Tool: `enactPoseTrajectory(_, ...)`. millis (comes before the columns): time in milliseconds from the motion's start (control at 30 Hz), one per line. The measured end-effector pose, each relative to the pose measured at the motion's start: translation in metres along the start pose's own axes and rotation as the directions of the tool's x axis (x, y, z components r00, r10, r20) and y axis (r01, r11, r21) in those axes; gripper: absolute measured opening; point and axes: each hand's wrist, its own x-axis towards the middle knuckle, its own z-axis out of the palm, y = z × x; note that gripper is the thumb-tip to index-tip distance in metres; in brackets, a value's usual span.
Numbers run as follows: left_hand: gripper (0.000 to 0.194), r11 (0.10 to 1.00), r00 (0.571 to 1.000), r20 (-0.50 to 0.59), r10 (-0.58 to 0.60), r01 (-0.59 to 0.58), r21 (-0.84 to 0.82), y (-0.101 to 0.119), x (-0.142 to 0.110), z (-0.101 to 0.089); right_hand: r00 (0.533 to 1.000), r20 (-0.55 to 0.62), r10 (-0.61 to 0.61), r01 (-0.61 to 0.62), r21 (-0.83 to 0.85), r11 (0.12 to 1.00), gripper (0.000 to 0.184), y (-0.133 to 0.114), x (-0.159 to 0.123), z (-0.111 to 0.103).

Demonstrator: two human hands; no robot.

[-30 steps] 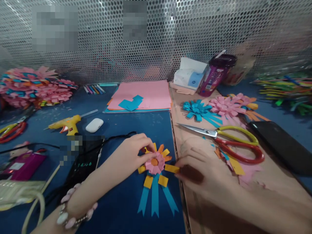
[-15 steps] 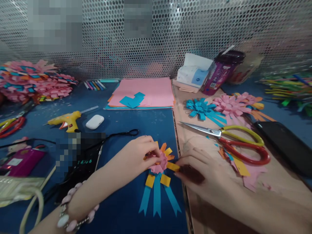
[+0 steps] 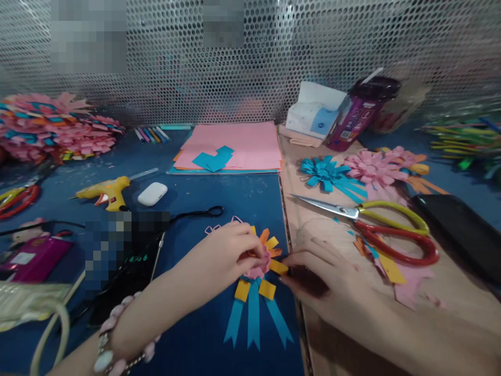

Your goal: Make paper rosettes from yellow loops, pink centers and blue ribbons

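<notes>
A paper rosette (image 3: 259, 282) with a pink centre, orange and yellow petals and three blue ribbon tails lies on the blue mat (image 3: 219, 203) in front of me. My left hand (image 3: 227, 253) covers its left side, fingers curled and pinching the pink centre. My right hand (image 3: 319, 279) rests at the right, fingertips pinched on a yellow petal (image 3: 278, 267) at the mat's edge. A beaded bracelet (image 3: 117, 344) sits on my left wrist.
Scissors (image 3: 376, 224) with yellow and red handles lie right of the rosette beside paper scraps, with blue (image 3: 324, 175) and pink (image 3: 376, 167) paper flowers behind. A glue gun (image 3: 105, 192), white earbud case (image 3: 152, 193), phone (image 3: 129, 266), pink paper stack (image 3: 235, 146), tissue box (image 3: 313, 117) and purple cup (image 3: 360, 112) surround.
My left hand has slid further over the rosette's centre, hiding the orange middle and curling tighter. My right hand stays pinched on the yellow petal. The view drifted slightly.
</notes>
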Motion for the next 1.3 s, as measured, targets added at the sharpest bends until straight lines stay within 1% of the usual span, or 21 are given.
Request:
enactPoseTrajectory(200,0.013,1.0,1.0,0.009,-0.011,0.011,0.012,0.002,0.002,0.0,0.999,0.017,0.034,-0.034,0.011,0.999,0.006,-0.002,0.0,0.0)
enactPoseTrajectory(600,0.015,0.999,1.0,-0.014,0.022,-0.021,0.039,-0.003,0.002,0.003,1.0,0.004,0.014,-0.014,0.008,1.0,0.005,-0.003,-0.002,0.001)
enactPoseTrajectory(867,0.014,0.998,0.999,-0.023,0.042,-0.041,0.041,-0.001,0.003,0.003,1.0,0.005,0.009,-0.009,0.0,1.0,0.004,-0.003,-0.001,0.002)
enactPoseTrajectory(967,0.014,0.991,0.995,-0.005,0.099,-0.098,0.095,0.001,0.004,0.003,1.0,0.01,0.009,-0.009,-0.001,1.0,0.003,-0.003,0.0,0.001)
enactPoseTrajectory(1100,0.014,0.947,0.976,0.022,0.216,-0.215,0.237,0.004,0.003,0.003,1.0,0.012,-0.007,0.007,0.013,1.0,0.004,-0.002,0.0,0.002)
enactPoseTrajectory(1200,0.013,0.915,0.97,0.027,0.241,-0.237,0.325,0.007,0.002,0.005,1.0,-0.001,-0.027,0.027,0.007,1.0,0.003,-0.001,0.0,0.003)
enactPoseTrajectory(1300,0.013,0.907,0.972,0.04,0.233,-0.232,0.35,0.008,0.001,0.006,0.999,-0.007,-0.032,0.032,-0.006,0.999,0.003,0.0,0.0,0.003)
